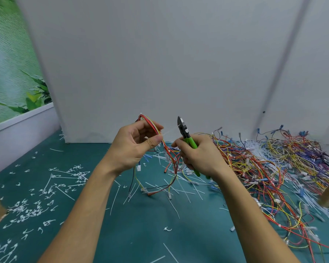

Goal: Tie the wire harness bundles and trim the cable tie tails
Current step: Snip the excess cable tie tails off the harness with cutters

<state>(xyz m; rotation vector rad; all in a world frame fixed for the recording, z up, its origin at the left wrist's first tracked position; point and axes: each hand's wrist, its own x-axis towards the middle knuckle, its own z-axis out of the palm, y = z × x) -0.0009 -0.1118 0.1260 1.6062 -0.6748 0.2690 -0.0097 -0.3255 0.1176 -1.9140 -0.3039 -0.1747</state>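
Note:
My left hand (134,147) holds up a small wire harness bundle (150,123) of red, yellow and white wires, pinched between thumb and fingers. A pale cable tie tail (167,132) sticks out to the right from the pinch. The bundle's loose ends hang down to the mat with white connectors (138,168). My right hand (199,156) grips green-handled side cutters (186,136), jaws pointing up and slightly apart, a short way right of the tie tail and not touching it.
A big tangle of coloured wires (273,168) covers the right of the green mat (141,234). Loose white cable ties (179,188) lie in the middle, cut tails (30,207) litter the left. A white panel (160,63) stands behind; brown posts flank both edges.

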